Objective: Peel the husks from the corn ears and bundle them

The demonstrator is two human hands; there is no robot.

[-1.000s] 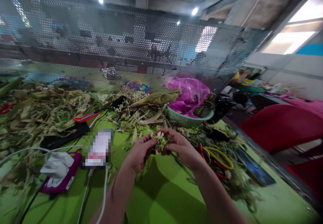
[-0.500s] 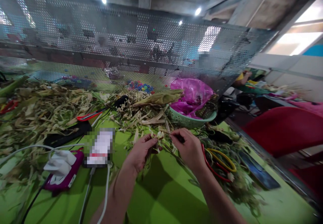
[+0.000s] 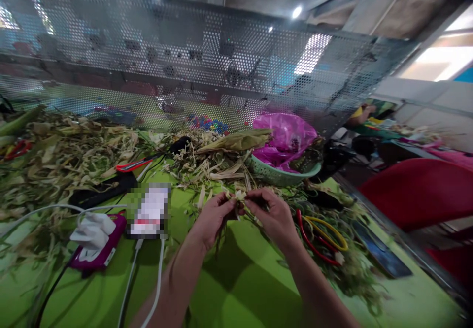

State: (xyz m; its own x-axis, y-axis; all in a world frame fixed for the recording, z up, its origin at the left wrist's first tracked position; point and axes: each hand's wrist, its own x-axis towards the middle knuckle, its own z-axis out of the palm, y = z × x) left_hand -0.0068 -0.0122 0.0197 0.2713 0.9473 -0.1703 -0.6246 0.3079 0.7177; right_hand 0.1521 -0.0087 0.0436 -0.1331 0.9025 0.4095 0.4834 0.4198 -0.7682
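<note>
Between my hands is a small, pale, frilled corn husk piece [image 3: 240, 196], held just above the green tabletop. My left hand [image 3: 212, 219] pinches it from the left, its thumb against the curled fingers, and thin dark strands hang below. From the other side my right hand [image 3: 275, 217] has thumb and fingertips closed at the edge of the same piece. Exactly what those right fingertips grip is too small to see well. Just behind the hands, dry husk strips [image 3: 225, 168] lie heaped, with a long folded corn husk [image 3: 236, 141] on top.
A mint-green basket [image 3: 284, 176] with a pink plastic bag [image 3: 284, 138] stands behind. Red-handled scissors [image 3: 135, 164], a phone [image 3: 150, 212] on a cable and a purple power strip [image 3: 98, 256] lie left. Yellow-and-red-handled pliers [image 3: 327, 234] and another phone [image 3: 384, 251] lie right.
My right hand has come left, its fingertips now meeting the husk piece where a gap showed before. My left hand stays on the piece. The whole view has shifted slightly.
</note>
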